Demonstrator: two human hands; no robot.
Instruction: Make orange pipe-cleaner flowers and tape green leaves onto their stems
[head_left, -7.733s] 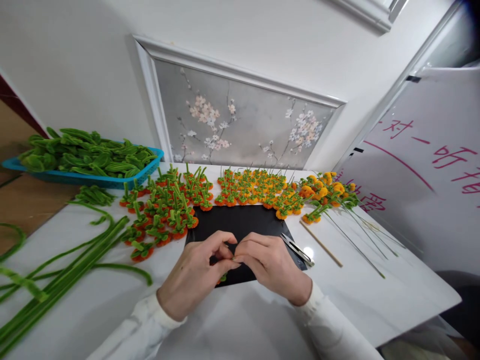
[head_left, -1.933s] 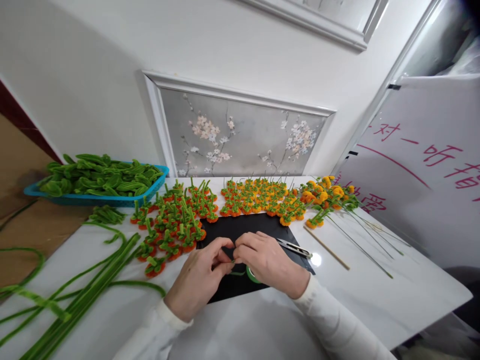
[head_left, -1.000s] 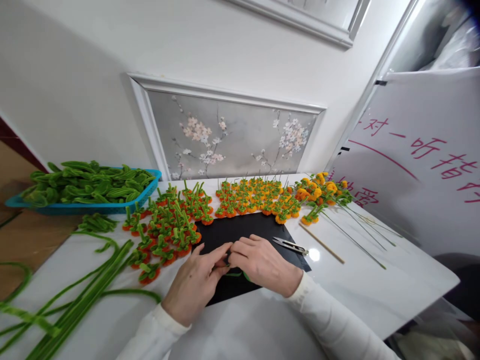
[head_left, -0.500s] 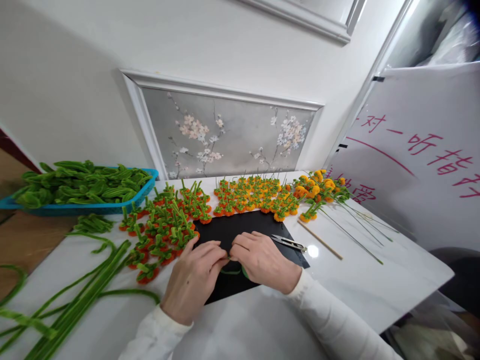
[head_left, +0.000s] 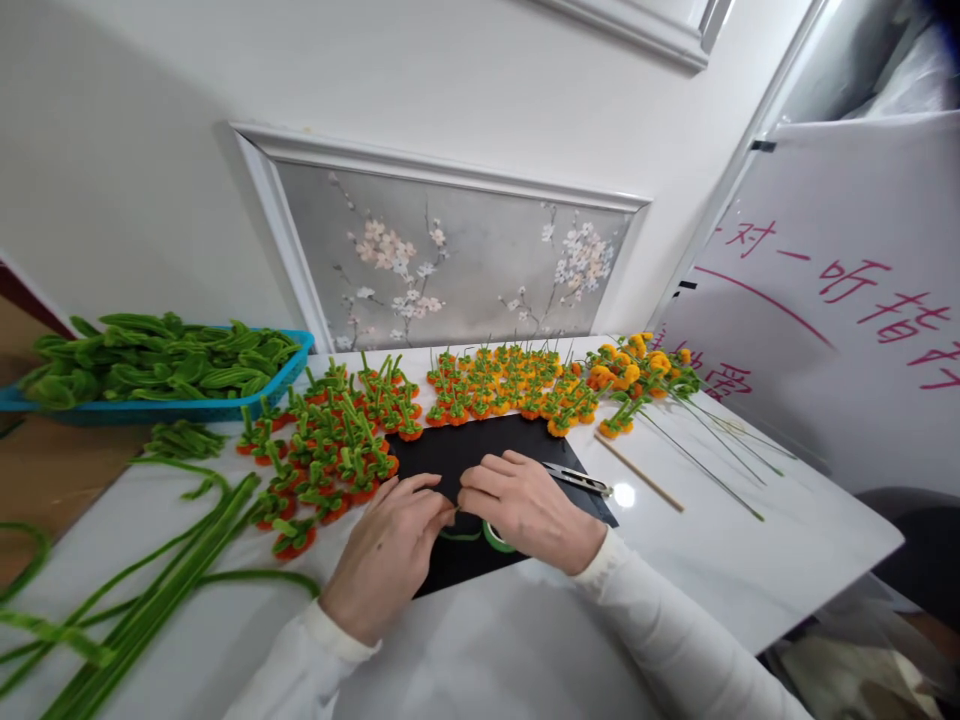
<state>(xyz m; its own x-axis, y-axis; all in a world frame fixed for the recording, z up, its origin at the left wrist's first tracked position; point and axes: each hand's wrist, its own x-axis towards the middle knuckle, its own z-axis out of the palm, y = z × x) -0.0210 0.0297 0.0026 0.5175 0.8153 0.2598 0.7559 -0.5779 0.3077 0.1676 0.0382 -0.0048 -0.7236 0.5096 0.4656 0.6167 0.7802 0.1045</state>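
Over the black mat [head_left: 480, 445], both hands meet fingertip to fingertip. My left hand [head_left: 394, 550] is closed in a pinch, thumb against fingers. My right hand [head_left: 525, 505] pinches at the same spot from the other side. Between them shows a tiny bit of what looks like green tape, mostly hidden by the fingers. A loose strip of the green tape [head_left: 460, 537] curves just below the fingertips, beside its roll [head_left: 498, 538], which lies partly under my right hand. Thread snips [head_left: 577, 480] lie on the mat beyond my right wrist.
Orange fuzzy flower heads with green stems [head_left: 322, 455] stand at left, yellow ones [head_left: 517, 380] behind the mat. Long green pipe cleaners [head_left: 150, 600] lie at front left. A blue tray [head_left: 172, 412] holds green leaves. A wooden stick [head_left: 641, 472] and wired flowers [head_left: 637, 365] are at right.
My right hand has shifted slightly, and more of the green tape roll shows beneath it. Both hands stay pinched together at the same place. The view has tilted a little.
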